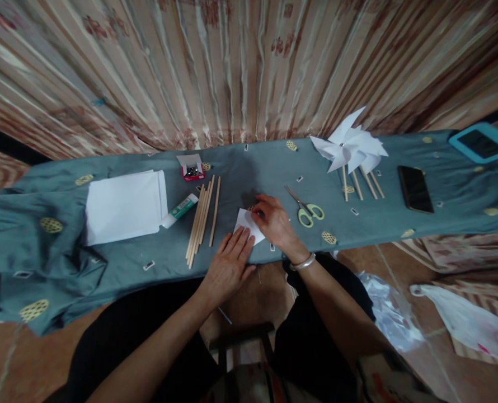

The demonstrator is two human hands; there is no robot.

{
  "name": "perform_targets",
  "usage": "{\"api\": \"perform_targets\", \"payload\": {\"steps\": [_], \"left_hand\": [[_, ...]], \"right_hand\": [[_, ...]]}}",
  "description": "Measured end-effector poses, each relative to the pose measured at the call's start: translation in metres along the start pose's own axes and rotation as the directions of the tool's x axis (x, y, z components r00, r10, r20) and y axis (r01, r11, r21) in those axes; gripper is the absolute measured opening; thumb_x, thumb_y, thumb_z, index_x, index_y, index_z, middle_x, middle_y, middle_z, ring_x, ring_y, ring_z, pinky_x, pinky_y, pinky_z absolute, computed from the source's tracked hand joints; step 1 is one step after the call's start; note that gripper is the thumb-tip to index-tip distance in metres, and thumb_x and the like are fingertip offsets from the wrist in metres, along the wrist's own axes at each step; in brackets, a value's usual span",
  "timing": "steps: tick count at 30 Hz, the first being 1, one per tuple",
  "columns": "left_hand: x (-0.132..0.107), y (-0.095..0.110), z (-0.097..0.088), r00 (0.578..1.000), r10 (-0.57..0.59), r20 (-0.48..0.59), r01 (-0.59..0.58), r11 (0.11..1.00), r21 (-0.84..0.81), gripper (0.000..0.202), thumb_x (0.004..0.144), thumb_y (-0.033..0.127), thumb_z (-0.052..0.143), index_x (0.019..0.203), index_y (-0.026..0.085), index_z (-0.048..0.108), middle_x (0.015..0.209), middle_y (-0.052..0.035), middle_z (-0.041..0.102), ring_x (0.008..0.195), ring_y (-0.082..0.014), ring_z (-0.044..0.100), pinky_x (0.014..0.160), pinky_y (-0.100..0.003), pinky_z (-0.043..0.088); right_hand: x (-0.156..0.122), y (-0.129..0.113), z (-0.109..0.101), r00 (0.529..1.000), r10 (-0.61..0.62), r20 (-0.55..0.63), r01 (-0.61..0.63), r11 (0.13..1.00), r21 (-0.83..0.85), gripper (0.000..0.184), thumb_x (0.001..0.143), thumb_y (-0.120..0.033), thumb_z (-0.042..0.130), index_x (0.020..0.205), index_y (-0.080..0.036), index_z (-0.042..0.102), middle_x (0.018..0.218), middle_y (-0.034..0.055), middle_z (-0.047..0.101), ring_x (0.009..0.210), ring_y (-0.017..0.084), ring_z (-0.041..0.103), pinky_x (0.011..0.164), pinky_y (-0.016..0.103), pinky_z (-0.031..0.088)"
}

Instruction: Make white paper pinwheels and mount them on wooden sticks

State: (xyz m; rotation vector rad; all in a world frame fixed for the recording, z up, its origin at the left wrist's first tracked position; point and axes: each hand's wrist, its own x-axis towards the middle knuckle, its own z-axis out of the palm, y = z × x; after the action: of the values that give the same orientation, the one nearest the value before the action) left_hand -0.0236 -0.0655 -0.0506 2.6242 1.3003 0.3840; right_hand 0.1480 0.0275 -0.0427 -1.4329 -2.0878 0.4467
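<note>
White paper [244,217], a small piece, lay on the worktop [269,162] close to its near edge, under both your hands. Your left hand [226,266] was pressed flat on it, fingers stretched out; your right hand [274,221] had thumb and forefinger close together at the upper right edge, though from this height you could not tell whether that grip was clamped on the paper. The green-and-white glue tube [182,210] bore print too small to read. One corner of the piece pointed away from you, slightly left, and the part in sight ran from there down toward the right. Beyond the wooden sticks [201,218], the small red box [193,176] had its lid raised and held shiny metal pins [192,170]. Right of your hands, the scissors [305,210] pointed their blades away from you; farther right lay paper pinwheels [347,144].
</note>
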Motion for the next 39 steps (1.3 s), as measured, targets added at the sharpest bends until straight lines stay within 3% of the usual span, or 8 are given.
{"api": "perform_targets", "payload": {"steps": [7,12,15,22,27,31,34,39], "left_hand": [[-0.001,0.002,0.003,1.0,0.016,0.014,-0.017,0.993,0.114,0.061,0.089,0.028,0.053,0.144,0.006,0.035,0.151,-0.0215,0.038,0.143,-0.0334,0.03,0.115,-0.051,0.029],[-0.001,0.002,0.003,0.999,0.009,0.039,-0.015,0.989,0.148,0.061,0.088,0.021,0.048,0.145,0.006,0.032,0.152,-0.0213,0.037,0.144,-0.032,0.029,0.115,-0.051,0.028],[-0.001,0.002,0.003,0.998,0.02,0.053,-0.028,0.988,0.153,0.062,0.087,0.018,0.047,0.146,0.005,0.032,0.152,-0.0222,0.035,0.145,-0.0317,0.026,0.116,-0.052,0.027],[-0.025,-0.004,-0.006,0.996,0.017,0.085,-0.03,0.986,0.163,0.062,0.088,0.016,0.046,0.147,0.006,0.031,0.154,-0.0206,0.033,0.145,-0.0299,0.026,0.116,-0.051,0.028],[-0.054,-0.006,-0.012,0.998,-0.023,0.065,0.01,0.983,0.185,0.065,0.087,0.015,0.05,0.147,0.005,0.03,0.154,-0.0198,0.033,0.145,-0.0299,0.027,0.116,-0.05,0.028],[-0.062,-0.005,-0.013,0.998,-0.039,0.044,0.03,0.982,0.184,0.066,0.086,0.014,0.051,0.148,0.007,0.029,0.154,-0.0197,0.034,0.145,-0.0296,0.027,0.116,-0.051,0.028],[-0.062,-0.004,-0.012,0.998,-0.045,0.038,0.037,0.98,0.195,0.066,0.086,0.015,0.051,0.148,0.007,0.028,0.153,-0.0202,0.034,0.145,-0.0301,0.027,0.116,-0.052,0.028],[-0.061,-0.004,-0.01,0.997,-0.061,0.052,0.049,0.976,0.211,0.065,0.088,0.017,0.05,0.148,0.007,0.029,0.154,-0.019,0.033,0.146,-0.0294,0.025,0.117,-0.051,0.026]], "right_hand": [[-0.011,-0.005,0.008,1.0,-0.024,0.013,0.025,0.993,-0.115,0.026,0.095,-0.02,0.041,0.102,-0.015,0.065,0.127,0.0159,0.06,0.121,0.028,0.052,0.104,0.046,0.042],[-0.024,-0.017,0.014,0.996,-0.023,0.087,0.041,0.977,-0.207,0.04,0.093,-0.013,0.041,0.132,-0.009,0.05,0.147,0.0211,0.043,0.137,0.031,0.038,0.11,0.05,0.034],[-0.029,-0.016,0.014,0.996,-0.031,0.086,0.05,0.971,-0.233,0.045,0.093,-0.014,0.042,0.137,-0.007,0.046,0.147,0.0238,0.043,0.14,0.032,0.034,0.111,0.052,0.032],[-0.035,0.011,-0.005,0.999,0.014,0.048,0.001,0.953,-0.302,0.045,0.096,-0.025,0.045,0.137,-0.008,0.047,0.148,0.0247,0.042,0.142,0.034,0.031,0.112,0.055,0.027],[-0.041,0.032,-0.022,0.998,0.061,0.013,-0.053,0.94,-0.336,0.046,0.096,-0.027,0.043,0.138,-0.008,0.047,0.149,0.0253,0.039,0.143,0.035,0.028,0.112,0.058,0.022],[-0.042,0.038,-0.032,0.997,0.073,0.008,-0.064,0.92,-0.385,0.049,0.096,-0.025,0.043,0.141,-0.006,0.044,0.15,0.0272,0.036,0.144,0.037,0.026,0.112,0.057,0.02],[-0.044,0.029,-0.03,0.999,0.042,0.026,-0.027,0.906,-0.422,0.05,0.096,-0.025,0.043,0.142,-0.005,0.042,0.151,0.0268,0.034,0.144,0.037,0.025,0.113,0.056,0.019],[-0.059,-0.008,-0.012,0.987,-0.082,0.136,0.129,0.916,-0.38,0.059,0.095,-0.038,0.046,0.145,-0.006,0.037,0.152,0.0235,0.035,0.144,0.034,0.026,0.114,0.053,0.02]]}}
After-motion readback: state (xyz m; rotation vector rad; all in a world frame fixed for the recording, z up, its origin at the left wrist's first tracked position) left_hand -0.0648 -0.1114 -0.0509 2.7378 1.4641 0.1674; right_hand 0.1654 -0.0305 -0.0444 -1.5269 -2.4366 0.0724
